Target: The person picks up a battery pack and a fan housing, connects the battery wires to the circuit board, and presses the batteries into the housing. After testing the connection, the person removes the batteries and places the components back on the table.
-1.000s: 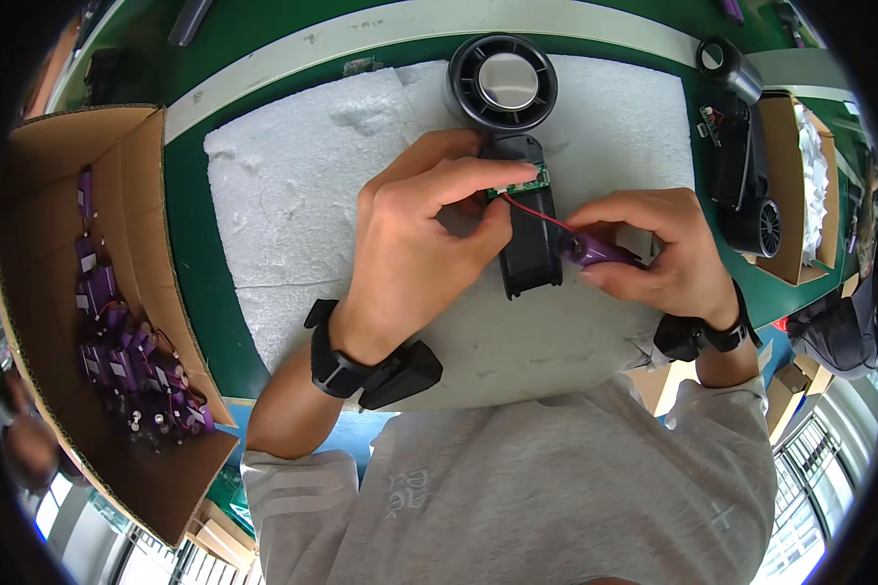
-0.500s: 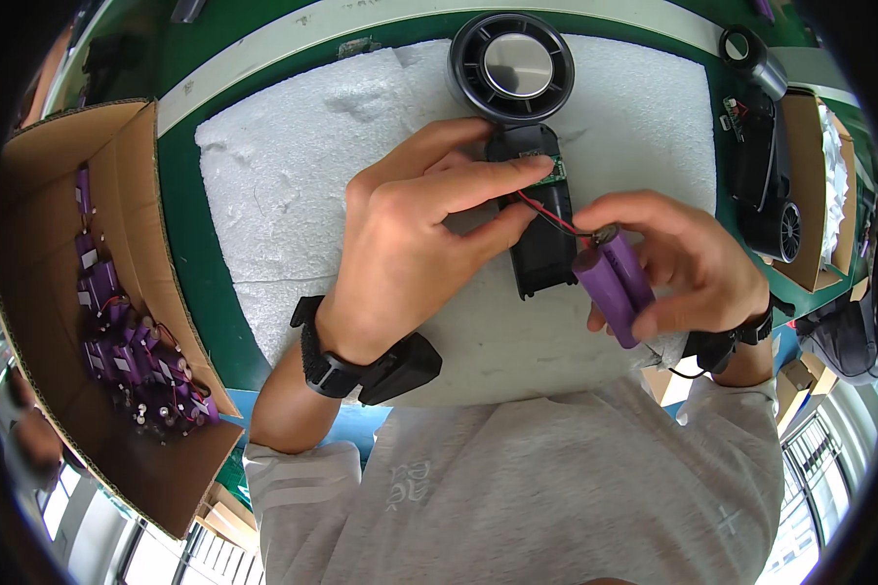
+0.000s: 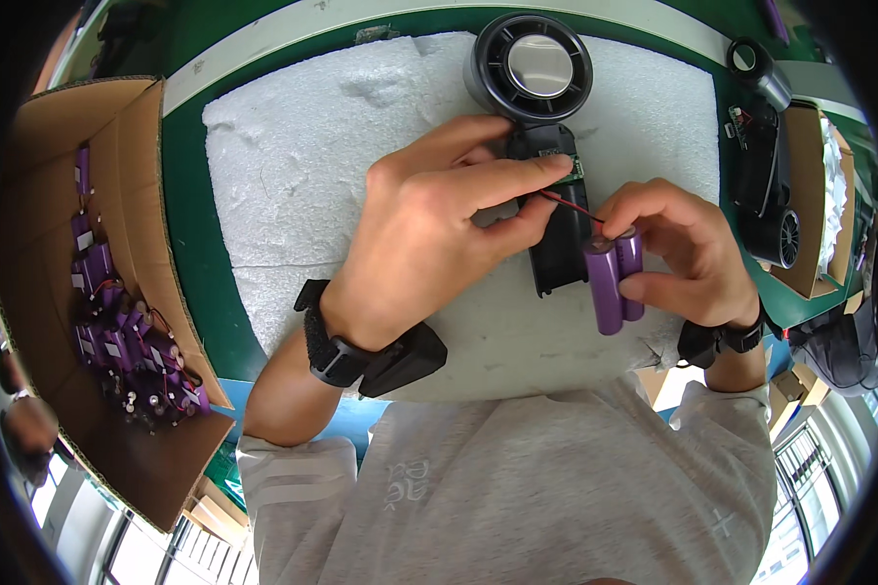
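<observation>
A black handheld fan [image 3: 556, 253] lies on the foam sheet, its round head at the far end and its hollow handle toward me. My left hand [image 3: 429, 219] grips the handle near the head. Its index fingertip presses by a small green circuit board [image 3: 577, 172], while the thumb is close to the wires. My right hand [image 3: 698, 253] pinches a pair of purple battery cells [image 3: 605, 288] just right of the handle. Thin red and dark wires [image 3: 578, 206] run from the cells toward the board. Where they end is hidden by my left fingers.
White foam sheet [image 3: 283, 175] covers the green table [image 3: 190, 224]. At left, a cardboard box [image 3: 132, 195] contains several purple battery packs [image 3: 117, 341]. Black fan parts [image 3: 756, 166] lie at right beside another cardboard box [image 3: 802, 146] with white wrapping in it.
My right hand has turned the battery cells more upright and brought their wired end up next to the handle. My left hand keeps its hold on the fan. The view has shifted slightly.
</observation>
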`<move>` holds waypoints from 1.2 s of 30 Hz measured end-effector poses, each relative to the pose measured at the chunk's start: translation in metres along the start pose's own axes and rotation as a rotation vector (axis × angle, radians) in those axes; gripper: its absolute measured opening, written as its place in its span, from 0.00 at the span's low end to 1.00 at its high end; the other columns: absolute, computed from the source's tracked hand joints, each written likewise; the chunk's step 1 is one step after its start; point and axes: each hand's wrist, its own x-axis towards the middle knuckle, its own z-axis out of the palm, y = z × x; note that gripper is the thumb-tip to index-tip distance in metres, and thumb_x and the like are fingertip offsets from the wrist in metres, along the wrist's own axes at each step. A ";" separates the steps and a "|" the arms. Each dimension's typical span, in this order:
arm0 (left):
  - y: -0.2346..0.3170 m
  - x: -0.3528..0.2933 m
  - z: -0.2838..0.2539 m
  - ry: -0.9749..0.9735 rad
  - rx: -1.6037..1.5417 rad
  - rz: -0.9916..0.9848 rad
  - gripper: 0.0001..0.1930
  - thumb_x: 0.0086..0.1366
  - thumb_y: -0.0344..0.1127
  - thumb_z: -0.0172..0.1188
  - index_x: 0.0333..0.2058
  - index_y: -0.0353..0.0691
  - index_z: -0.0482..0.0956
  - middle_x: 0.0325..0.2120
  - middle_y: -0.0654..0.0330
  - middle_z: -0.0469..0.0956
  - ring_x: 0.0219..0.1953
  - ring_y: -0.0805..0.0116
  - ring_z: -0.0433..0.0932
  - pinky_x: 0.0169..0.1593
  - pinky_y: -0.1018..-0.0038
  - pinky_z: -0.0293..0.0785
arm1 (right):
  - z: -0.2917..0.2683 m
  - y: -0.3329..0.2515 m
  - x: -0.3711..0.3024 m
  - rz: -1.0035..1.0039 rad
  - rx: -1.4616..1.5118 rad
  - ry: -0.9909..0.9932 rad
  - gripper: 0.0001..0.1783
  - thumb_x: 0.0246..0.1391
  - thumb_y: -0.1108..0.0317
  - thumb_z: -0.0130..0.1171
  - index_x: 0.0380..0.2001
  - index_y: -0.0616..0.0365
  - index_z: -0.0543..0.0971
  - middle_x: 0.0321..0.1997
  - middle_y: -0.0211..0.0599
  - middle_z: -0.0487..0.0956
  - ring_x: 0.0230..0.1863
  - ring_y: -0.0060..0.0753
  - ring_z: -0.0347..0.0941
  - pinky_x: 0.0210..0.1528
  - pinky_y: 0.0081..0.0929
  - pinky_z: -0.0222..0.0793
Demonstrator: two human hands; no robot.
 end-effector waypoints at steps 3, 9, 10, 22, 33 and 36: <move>0.001 0.000 0.001 0.026 0.007 0.009 0.21 0.42 0.23 0.71 0.39 0.45 0.86 0.36 0.54 0.81 0.25 0.70 0.78 0.31 0.77 0.76 | 0.000 -0.002 0.001 0.019 0.205 0.020 0.40 0.34 0.76 0.73 0.55 0.65 0.69 0.52 0.42 0.70 0.50 0.32 0.70 0.50 0.25 0.69; 0.000 -0.001 0.003 0.037 -0.003 0.021 0.20 0.42 0.23 0.71 0.38 0.45 0.86 0.38 0.54 0.81 0.24 0.72 0.78 0.30 0.78 0.75 | -0.003 0.000 0.008 -0.137 0.479 -0.119 0.45 0.34 0.75 0.73 0.59 0.70 0.65 0.55 0.41 0.70 0.57 0.31 0.69 0.56 0.25 0.67; 0.000 -0.001 0.003 0.034 0.003 0.023 0.20 0.42 0.23 0.72 0.38 0.45 0.86 0.38 0.54 0.81 0.24 0.72 0.78 0.30 0.78 0.75 | -0.003 -0.001 0.007 -0.136 0.480 -0.119 0.45 0.34 0.75 0.73 0.59 0.70 0.65 0.55 0.41 0.70 0.57 0.31 0.69 0.56 0.25 0.67; 0.002 0.001 0.000 0.015 0.045 0.062 0.20 0.43 0.23 0.71 0.39 0.44 0.86 0.38 0.55 0.81 0.23 0.73 0.77 0.28 0.79 0.75 | -0.009 -0.022 0.005 0.042 -0.181 -0.078 0.44 0.23 0.70 0.74 0.53 0.60 0.73 0.47 0.33 0.74 0.42 0.27 0.76 0.43 0.21 0.72; 0.000 0.005 -0.010 -0.102 0.017 0.041 0.18 0.46 0.23 0.67 0.39 0.44 0.86 0.36 0.53 0.82 0.26 0.68 0.82 0.30 0.78 0.77 | 0.025 0.001 0.019 -0.363 -0.789 0.167 0.39 0.19 0.73 0.75 0.46 0.59 0.76 0.51 0.44 0.77 0.40 0.37 0.76 0.41 0.31 0.73; -0.002 0.006 -0.013 -0.131 0.005 0.044 0.18 0.47 0.22 0.66 0.39 0.43 0.86 0.36 0.52 0.82 0.27 0.67 0.83 0.31 0.78 0.78 | 0.029 0.000 0.021 -0.377 -0.829 0.190 0.39 0.19 0.73 0.75 0.46 0.58 0.76 0.50 0.43 0.76 0.39 0.40 0.75 0.39 0.33 0.74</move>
